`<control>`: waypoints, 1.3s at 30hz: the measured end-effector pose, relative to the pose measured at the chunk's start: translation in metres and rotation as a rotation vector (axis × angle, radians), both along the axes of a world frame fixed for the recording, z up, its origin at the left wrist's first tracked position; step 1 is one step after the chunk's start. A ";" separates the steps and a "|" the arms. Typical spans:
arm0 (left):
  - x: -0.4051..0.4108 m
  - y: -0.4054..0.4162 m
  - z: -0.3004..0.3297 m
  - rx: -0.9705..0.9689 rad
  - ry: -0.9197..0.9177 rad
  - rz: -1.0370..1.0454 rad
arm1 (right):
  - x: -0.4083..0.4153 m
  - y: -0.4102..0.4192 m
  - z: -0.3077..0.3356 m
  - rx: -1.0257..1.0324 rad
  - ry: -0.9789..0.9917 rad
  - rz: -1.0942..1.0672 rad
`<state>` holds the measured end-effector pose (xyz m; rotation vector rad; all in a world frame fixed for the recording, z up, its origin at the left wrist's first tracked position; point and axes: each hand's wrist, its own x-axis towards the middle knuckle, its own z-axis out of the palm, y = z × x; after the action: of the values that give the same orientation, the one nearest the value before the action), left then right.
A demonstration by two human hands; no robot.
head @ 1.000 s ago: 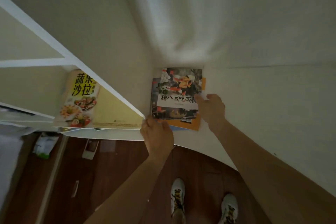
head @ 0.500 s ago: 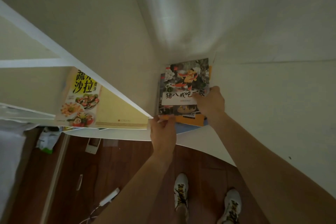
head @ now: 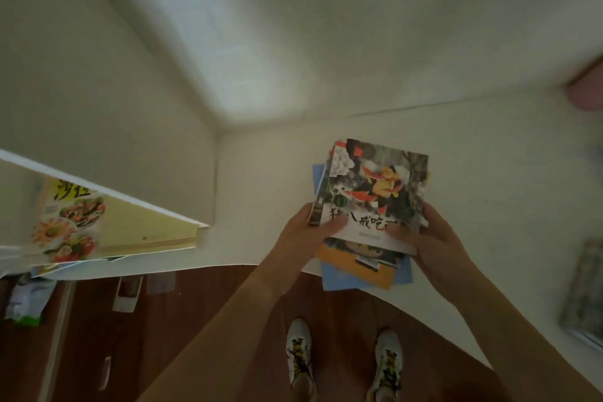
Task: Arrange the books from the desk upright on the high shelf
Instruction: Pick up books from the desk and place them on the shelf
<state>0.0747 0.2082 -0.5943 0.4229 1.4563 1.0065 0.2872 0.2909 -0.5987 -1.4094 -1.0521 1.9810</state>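
A stack of several thin books (head: 372, 196) is held over the white desk (head: 489, 173), near its front edge. The top book shows a colourful picture with black Chinese letters; orange and blue covers stick out below it. My left hand (head: 310, 232) grips the stack's left lower corner, thumb on the top cover. My right hand (head: 427, 238) grips the right lower side. A yellow salad cookbook (head: 75, 225) lies on a white shelf board (head: 107, 186) at the left.
White walls meet in a corner behind the desk. Dark wooden floor lies below, with my two white shoes (head: 342, 359), a white object (head: 125, 294) and a plastic bag (head: 27, 300) at the left. A blurred patterned object (head: 584, 287) sits at the desk's right edge.
Both hands have closed on the stack of books and pulled it away from the wall corner, toward me and to the right. The view has turned right.
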 end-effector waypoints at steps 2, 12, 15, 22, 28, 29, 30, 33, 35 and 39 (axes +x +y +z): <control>0.027 0.014 -0.001 0.104 0.177 -0.123 | 0.028 0.003 0.009 0.102 -0.042 -0.072; 0.123 0.060 0.006 0.352 0.494 -0.245 | 0.118 0.025 0.021 0.372 -0.221 -0.280; 0.135 0.061 0.000 0.375 0.547 -0.227 | 0.128 0.022 0.015 0.376 -0.213 -0.291; 0.149 0.052 0.000 0.400 0.516 -0.159 | 0.127 0.011 0.010 0.395 -0.141 -0.226; 0.146 0.042 -0.017 0.415 0.444 -0.076 | 0.130 0.006 0.000 0.398 -0.124 -0.221; 0.147 0.040 -0.022 0.391 0.460 -0.085 | 0.129 0.004 -0.004 0.379 -0.153 -0.221; 0.148 0.038 -0.027 0.365 0.478 -0.099 | 0.126 0.000 -0.010 0.354 -0.190 -0.211; 0.151 0.032 -0.044 0.269 0.554 -0.147 | 0.119 -0.009 -0.021 0.310 -0.308 -0.157; 0.152 0.032 -0.045 0.220 0.571 -0.170 | 0.117 -0.009 -0.023 0.313 -0.355 -0.144; 0.150 0.033 -0.030 0.134 0.554 -0.323 | 0.125 -0.010 -0.015 0.300 -0.389 -0.107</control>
<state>0.2248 0.2411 -0.6245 1.0631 1.7360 0.7550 0.4126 0.2812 -0.6132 -1.6745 -1.3433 1.4313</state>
